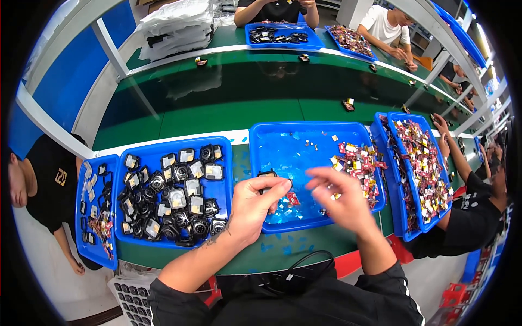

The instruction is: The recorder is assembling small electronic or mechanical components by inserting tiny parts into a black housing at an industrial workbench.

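Over the middle blue tray (312,223), my left hand (251,209) is closed, thumb and fingertips pinching a small black case (267,174) that they mostly cover. To its right my right hand (345,204) is slightly blurred, its fingers apart and nothing visible in them. Below the fingertips a small red part (292,199) lies on the tray floor among blue film scraps. Small red, white and yellow wired parts (356,163) are heaped along the tray's right side. The left blue tray (124,154) holds many black cases (178,198), some with square pale windows, others showing round backs.
Stacked blue trays (376,130) of wired parts stand on the right; another tray (113,265) is far left. Beyond runs a green conveyor belt (217,117) carrying spaced parts (348,104). Co-workers sit across and at both sides. A black cable (310,259) loops before me.
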{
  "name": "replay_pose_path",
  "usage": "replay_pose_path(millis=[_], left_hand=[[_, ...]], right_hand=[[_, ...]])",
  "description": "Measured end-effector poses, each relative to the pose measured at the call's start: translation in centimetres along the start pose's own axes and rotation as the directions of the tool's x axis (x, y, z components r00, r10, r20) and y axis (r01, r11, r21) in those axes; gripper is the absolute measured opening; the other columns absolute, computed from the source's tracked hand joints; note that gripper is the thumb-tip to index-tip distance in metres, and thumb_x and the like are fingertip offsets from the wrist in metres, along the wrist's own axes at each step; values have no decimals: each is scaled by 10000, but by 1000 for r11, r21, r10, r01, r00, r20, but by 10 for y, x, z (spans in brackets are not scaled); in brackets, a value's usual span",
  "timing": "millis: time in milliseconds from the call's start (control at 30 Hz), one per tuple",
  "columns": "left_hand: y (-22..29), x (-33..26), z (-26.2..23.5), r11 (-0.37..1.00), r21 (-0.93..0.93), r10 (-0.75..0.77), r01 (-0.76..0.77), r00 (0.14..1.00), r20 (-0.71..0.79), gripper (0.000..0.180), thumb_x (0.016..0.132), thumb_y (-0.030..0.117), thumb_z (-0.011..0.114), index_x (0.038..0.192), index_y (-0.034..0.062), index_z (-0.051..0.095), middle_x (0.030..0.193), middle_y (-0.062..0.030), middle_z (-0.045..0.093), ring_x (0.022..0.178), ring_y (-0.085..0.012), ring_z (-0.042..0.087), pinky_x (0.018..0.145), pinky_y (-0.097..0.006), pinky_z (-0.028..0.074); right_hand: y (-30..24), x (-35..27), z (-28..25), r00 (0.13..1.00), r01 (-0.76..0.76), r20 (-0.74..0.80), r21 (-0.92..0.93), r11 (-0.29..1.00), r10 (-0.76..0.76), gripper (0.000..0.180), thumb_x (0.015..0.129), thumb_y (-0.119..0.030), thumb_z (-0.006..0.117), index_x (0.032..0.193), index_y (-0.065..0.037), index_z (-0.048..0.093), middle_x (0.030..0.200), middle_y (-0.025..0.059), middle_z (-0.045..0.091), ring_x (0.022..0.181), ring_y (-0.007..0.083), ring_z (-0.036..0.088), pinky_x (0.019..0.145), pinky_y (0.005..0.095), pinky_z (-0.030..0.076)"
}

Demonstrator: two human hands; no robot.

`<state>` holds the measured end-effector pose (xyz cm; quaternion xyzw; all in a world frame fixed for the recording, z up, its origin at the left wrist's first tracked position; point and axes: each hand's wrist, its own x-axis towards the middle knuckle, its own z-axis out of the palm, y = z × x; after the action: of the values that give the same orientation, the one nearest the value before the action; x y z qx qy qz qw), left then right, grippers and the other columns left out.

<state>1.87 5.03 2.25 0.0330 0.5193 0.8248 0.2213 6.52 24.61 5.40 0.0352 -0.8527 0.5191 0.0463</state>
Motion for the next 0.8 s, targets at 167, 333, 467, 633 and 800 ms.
replay_pose_path(millis=[167,333,467,633,800], left_hand=[[-4,-6,1,920,287,269,-267,963,32,169,844,17,708,997,-55,700,912,-55,610,751,-97,584,654,-233,499],[0,-7,-5,946,289,119,-147,987,112,156,827,-1,717,970,-63,706,937,-72,631,820,-124,614,729,-242,509],[-5,-5,-10,967,235,64,-94,989,131,133,843,83,722,912,-31,729,822,-87,690,777,-124,633,728,-257,493],[-6,-4,-8,898,382,169,-219,972,161,114,843,78,725,916,-10,734,881,-74,659,865,-114,608,713,-251,507],[0,-16,-4,858,460,229,-228,972,55,180,849,29,702,1028,25,721,999,-71,543,885,-115,589,724,-214,552]], right_hand=[[-1,-4,33,997,-81,47,376,923,69,271,867,-17,677,1114,21,574,909,98,670,843,132,664,709,258,543],[2,-12,39,996,14,-83,335,942,15,297,841,37,689,1066,23,497,900,110,664,853,147,673,732,249,550],[12,-16,42,998,17,-69,295,955,3,285,853,28,681,1078,38,506,913,116,661,877,147,670,752,262,553],[14,-16,38,1000,-9,4,377,926,8,275,887,-7,654,1139,42,557,945,112,659,896,141,660,753,261,552],[-13,-7,4,995,-17,-84,373,928,52,219,888,0,652,1098,50,617,932,95,671,877,126,658,778,252,542]])
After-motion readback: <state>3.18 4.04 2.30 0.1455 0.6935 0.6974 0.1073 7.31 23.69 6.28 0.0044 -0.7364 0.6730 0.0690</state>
